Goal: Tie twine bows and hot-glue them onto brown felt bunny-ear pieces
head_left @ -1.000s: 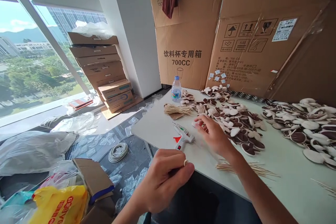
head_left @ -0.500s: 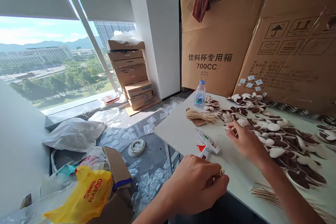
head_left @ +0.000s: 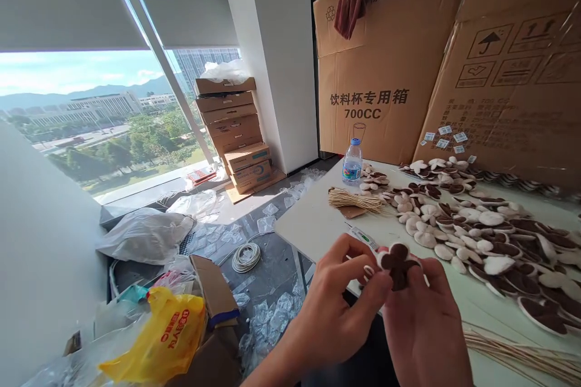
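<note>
In front of me, above the table's near edge, my two hands meet. My right hand (head_left: 426,320) is closed on a small petal-shaped fuzzy piece (head_left: 399,266), brown-faced with a cream edge. The left thumb touches or nearly touches that piece. My left hand (head_left: 336,299) is pinched shut around a small pale loop (head_left: 368,270); its exact kind is unclear. Partly hidden behind my left fingers lies a white glue gun (head_left: 362,236). To the right spreads a heap of similar brown and cream pieces (head_left: 492,217).
A bundle of thin sticks (head_left: 356,200) and a water bottle (head_left: 352,163) stand farther back on the white table (head_left: 304,217). More thin sticks (head_left: 512,347) lie at near right. Large cardboard boxes (head_left: 372,78) rise behind. A yellow bag (head_left: 158,332) lies at floor left.
My right hand has come back from the heap toward my left hand, now with a brown and cream piece in it. The view has shifted slightly.
</note>
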`<state>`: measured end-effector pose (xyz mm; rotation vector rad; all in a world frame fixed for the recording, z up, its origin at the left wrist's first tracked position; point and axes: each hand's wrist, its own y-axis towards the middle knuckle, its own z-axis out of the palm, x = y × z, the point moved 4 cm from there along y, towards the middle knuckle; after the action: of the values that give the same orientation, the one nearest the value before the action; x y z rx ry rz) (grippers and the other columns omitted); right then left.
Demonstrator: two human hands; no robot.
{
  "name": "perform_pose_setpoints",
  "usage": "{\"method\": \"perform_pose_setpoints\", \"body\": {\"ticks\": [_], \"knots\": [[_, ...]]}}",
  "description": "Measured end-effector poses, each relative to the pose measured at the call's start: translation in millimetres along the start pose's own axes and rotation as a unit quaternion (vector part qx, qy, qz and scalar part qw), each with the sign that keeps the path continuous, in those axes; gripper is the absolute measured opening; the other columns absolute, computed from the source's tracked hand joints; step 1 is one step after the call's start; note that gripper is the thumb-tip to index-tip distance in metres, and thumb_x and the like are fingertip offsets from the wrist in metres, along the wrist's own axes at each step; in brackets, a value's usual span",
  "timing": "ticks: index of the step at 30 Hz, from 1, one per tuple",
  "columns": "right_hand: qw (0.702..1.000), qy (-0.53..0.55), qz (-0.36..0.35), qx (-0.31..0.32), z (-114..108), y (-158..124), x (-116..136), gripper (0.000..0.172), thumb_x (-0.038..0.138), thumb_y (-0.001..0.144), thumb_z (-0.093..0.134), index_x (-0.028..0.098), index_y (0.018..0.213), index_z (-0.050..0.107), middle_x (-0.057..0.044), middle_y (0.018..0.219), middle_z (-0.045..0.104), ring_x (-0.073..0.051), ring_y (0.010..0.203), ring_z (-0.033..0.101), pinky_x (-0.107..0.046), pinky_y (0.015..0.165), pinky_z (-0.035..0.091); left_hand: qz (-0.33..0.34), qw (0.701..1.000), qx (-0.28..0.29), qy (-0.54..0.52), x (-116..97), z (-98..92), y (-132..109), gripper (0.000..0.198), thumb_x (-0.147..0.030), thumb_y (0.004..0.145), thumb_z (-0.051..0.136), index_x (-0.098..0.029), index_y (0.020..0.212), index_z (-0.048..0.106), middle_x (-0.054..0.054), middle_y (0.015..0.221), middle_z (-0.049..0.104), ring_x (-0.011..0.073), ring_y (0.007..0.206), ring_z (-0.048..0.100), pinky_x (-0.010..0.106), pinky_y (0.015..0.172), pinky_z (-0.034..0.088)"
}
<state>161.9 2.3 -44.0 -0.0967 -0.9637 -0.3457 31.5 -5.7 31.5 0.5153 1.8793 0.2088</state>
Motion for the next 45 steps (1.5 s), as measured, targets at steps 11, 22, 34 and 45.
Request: {"method": "perform_pose_setpoints", "body": {"ticks": [11, 22, 34, 45], "knots": [[0.998, 0.015, 0.059, -0.029, -2.1, 1.0, -17.2, 0.027, 0.048, 0.095, 0.084, 0.028, 0.1, 0.066, -0.003, 0.106, 0.084, -0.026, 0.096, 0.082, -0.042, 0.082, 0.065, -0.025, 0.996, 0.078, 0.043, 6.5, 0.2, 1.8, 0.032, -0.035, 0.113, 0.061, -0.019, 0.088, 0.073, 0.008, 0.11, 0.068, 0.0197, 0.098, 0.066, 0.032, 0.09, 0.052], [0.971, -0.228, -0.004, 0.068, -0.3, 3.5, -32.6, 0.041, 0.062, 0.101, 0.069, 0.022, 0.089, 0.071, -0.003, 0.078, 0.071, -0.02, 0.066, 0.061, -0.033, 0.063, 0.051, -0.062, 0.989, -0.039, 0.125, 24.5, -23.0, 9.9, 0.041, -0.033, 0.116, 0.051, -0.02, 0.081, 0.067, 0.005, 0.098, 0.071, 0.021, 0.094, 0.066, 0.034, 0.09, 0.047], [0.785, -0.607, -0.069, 0.106, -25.6, 11.9, -47.4, 0.034, 0.054, 0.105, 0.056, 0.026, 0.103, 0.074, -0.016, 0.093, 0.087, -0.041, 0.087, 0.085, -0.047, 0.073, 0.059, -0.147, 0.967, 0.127, 0.162, 84.1, -7.9, 21.1, 0.041, -0.033, 0.109, 0.056, -0.019, 0.076, 0.077, 0.004, 0.086, 0.08, 0.0219, 0.086, 0.072, 0.036, 0.091, 0.048], [0.934, -0.328, 0.139, 0.039, -40.0, 20.1, -74.3, 0.069, 0.071, 0.085, 0.079, 0.016, 0.126, 0.08, -0.017, 0.114, 0.088, -0.037, 0.096, 0.083, -0.036, 0.065, 0.061, -0.164, 0.966, 0.167, 0.113, 112.0, -5.2, 27.6, 0.048, -0.048, 0.11, 0.051, -0.018, 0.087, 0.081, 0.002, 0.086, 0.08, 0.0168, 0.078, 0.068, 0.026, 0.079, 0.05]]}}
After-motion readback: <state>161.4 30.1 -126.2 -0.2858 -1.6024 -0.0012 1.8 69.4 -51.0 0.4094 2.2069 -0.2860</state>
